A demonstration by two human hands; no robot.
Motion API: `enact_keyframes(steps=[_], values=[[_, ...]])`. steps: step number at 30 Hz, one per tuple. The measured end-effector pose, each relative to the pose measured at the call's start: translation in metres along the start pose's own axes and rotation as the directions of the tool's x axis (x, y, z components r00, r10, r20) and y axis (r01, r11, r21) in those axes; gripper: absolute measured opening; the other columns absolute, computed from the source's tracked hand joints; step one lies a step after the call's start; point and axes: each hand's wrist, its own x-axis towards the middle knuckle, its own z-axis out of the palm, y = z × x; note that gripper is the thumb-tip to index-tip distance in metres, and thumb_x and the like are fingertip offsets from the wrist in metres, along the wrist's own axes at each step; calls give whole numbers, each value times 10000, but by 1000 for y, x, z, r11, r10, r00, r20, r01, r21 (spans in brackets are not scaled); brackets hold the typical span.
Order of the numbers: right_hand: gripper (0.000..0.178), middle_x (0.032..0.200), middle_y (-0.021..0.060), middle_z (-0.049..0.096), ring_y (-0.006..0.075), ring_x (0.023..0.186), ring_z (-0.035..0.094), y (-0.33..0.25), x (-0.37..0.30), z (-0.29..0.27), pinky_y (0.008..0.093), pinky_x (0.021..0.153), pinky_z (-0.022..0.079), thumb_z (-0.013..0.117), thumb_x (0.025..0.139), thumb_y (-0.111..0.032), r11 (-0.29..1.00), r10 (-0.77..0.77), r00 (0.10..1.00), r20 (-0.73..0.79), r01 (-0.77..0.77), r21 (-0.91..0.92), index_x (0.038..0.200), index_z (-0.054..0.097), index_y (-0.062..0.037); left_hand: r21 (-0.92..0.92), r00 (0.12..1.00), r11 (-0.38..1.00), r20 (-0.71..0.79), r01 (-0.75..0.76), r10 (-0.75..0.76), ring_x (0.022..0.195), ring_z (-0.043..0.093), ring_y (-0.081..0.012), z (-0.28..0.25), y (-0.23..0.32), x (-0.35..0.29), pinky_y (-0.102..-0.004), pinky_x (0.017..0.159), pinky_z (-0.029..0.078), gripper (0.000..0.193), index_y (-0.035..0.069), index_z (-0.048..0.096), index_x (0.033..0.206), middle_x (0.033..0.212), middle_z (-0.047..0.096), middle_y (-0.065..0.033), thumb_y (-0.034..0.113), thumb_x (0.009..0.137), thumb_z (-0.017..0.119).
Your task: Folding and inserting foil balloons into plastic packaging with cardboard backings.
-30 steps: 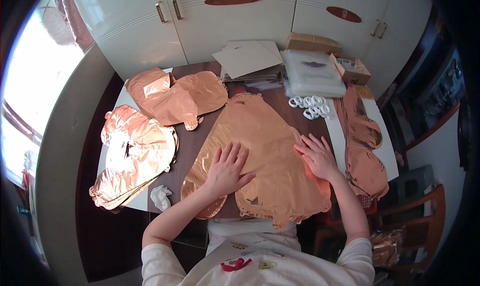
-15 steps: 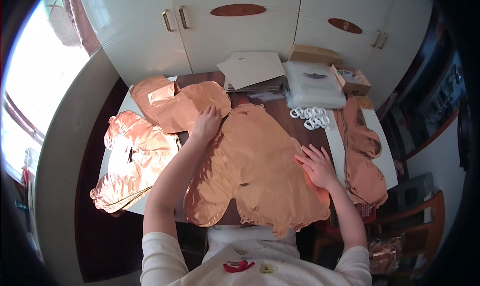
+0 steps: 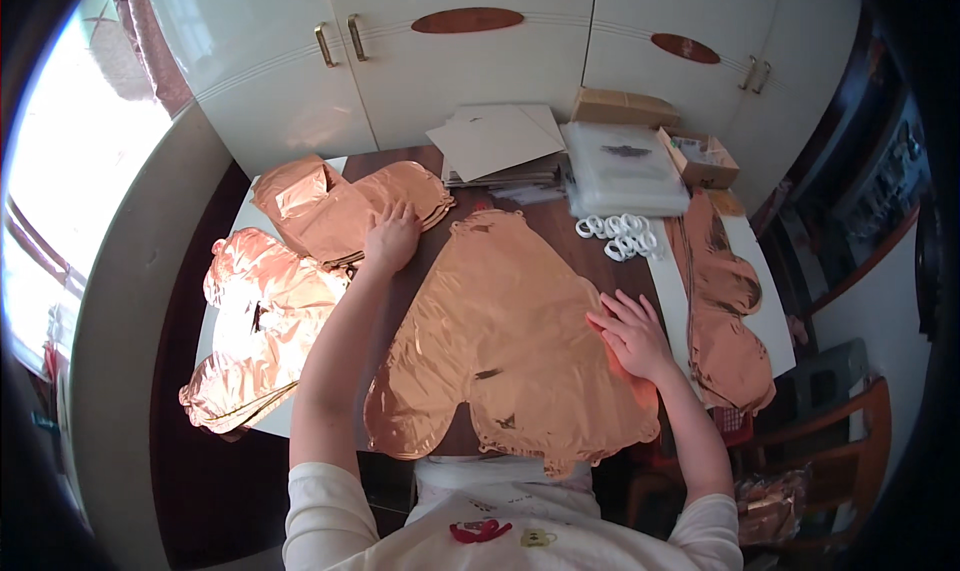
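The left hand (image 3: pixel 393 235) is resting on the near edge of lobed copper-coloured foil pieces (image 3: pixel 345 211) at far left; whether its grip is pinching them cannot be told. The right hand (image 3: pixel 638 339), grip spread and relaxed, is lying on a broad copper-coloured foil sheet (image 3: pixel 515 321) covering the brown-and-white table's (image 3: pixel 552 216) middle.

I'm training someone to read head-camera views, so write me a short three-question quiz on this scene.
1. Which hand lies at the right edge of the middle foil sheet?
2. True or false: the grey cards lie left of the clear plastic stack.
3. The left hand touches: A, the white rings; B, the back-left foil pile; C, the cardboard box.

Key: 1, the right hand; 2, true; 3, B.
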Motion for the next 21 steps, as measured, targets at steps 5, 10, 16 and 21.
enact_keyframes(steps=[5, 10, 16, 21], values=[[313, 1337, 53, 507, 275, 1271, 430, 2, -1, 1, 529, 1072, 261, 535, 902, -241, 999, 15, 1000, 4, -15, -28, 1203, 618, -257, -123, 963, 959, 48, -256, 263, 1324, 351, -348, -20, 54, -41, -517, 1059, 294, 590, 19, 442, 1301, 1387, 418, -187, 402, 865, 548], [314, 1346, 54, 496, 290, 1267, 429, -2, 0, 1, 567, 1070, 236, 527, 905, -235, 999, 20, 1000, -7, -20, -30, 1207, 609, -258, -275, 866, 892, 260, -358, 428, 1382, 227, -394, -56, 103, -115, -608, 1077, 199, 800, 86, 310, 1422, 1467, 293, -200, 588, 833, 515], [330, 1362, 52, 476, 290, 1278, 415, -11, 5, 10, 592, 1068, 220, 523, 903, -223, 1000, 6, 1000, 5, -6, -27, 1223, 592, -261, -231, 876, 891, 204, -390, 436, 1380, 230, -399, -40, 88, -126, -613, 1074, 183, 811, 95, 347, 1411, 1470, 297, -192, 637, 823, 482], [333, 1372, 56, 464, 287, 1285, 407, -13, 6, 12, 592, 1070, 217, 519, 904, -218, 1000, 17, 1000, 5, -16, -24, 1229, 588, -245, -202, 871, 884, 182, -421, 457, 1380, 233, -395, -37, 83, -125, -595, 1080, 180, 832, 111, 314, 1436, 1472, 304, -183, 653, 825, 475]])
